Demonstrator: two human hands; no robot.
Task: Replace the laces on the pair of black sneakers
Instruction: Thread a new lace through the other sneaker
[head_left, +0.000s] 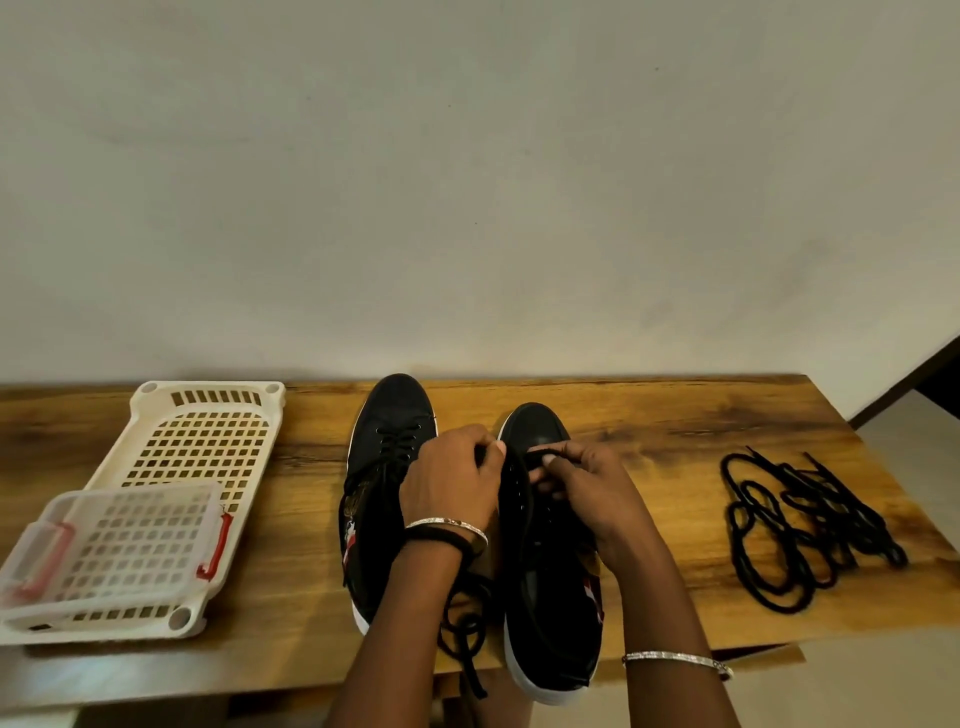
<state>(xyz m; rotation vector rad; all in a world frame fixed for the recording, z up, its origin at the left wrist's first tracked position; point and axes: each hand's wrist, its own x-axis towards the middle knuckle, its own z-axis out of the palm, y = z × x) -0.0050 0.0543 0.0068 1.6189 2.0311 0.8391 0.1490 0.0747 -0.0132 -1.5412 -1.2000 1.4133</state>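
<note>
- Black on black here: I'm on the unlaced sneaker (550, 571). Its toe points away from me and its heel hangs off the front edge of the wooden table (649, 415).
- R hand (587, 493) is over its toe-end eyelets, thumb + fingertips pinched tight on the lace (466, 621). Narrow grip, just the tips.
- L hand (452, 483) is just left of those same eyelets, fingers curled in. Looks like it's pinching the other run of lace, but my knuckles hide the contact, so that's a read.
- Slack loops on the table just left of the sneaker's heel half and drops over the edge.
- What matters next: the sneaker's long axis runs straight away from me, w/ the eyelet rows along it. Both hands are at the far end, so the lace goes side to side across that axis, then back toward me row by row.
- R hand is nearer the right row, L nearer the left, so prob. each feeds its own side.
- Stage, as I judge it: only the toe-end crossing is in, w/ the rest of the eyelets open.
- Laced sneaker (389, 467) lies just left, parallel, toe a bit further out.
- Spare laces (800, 525) are piled well to the right. Can't tell old from new.
- White basket (208, 447) sits well left, w/ a clear box (114, 545) on its near end.
</note>
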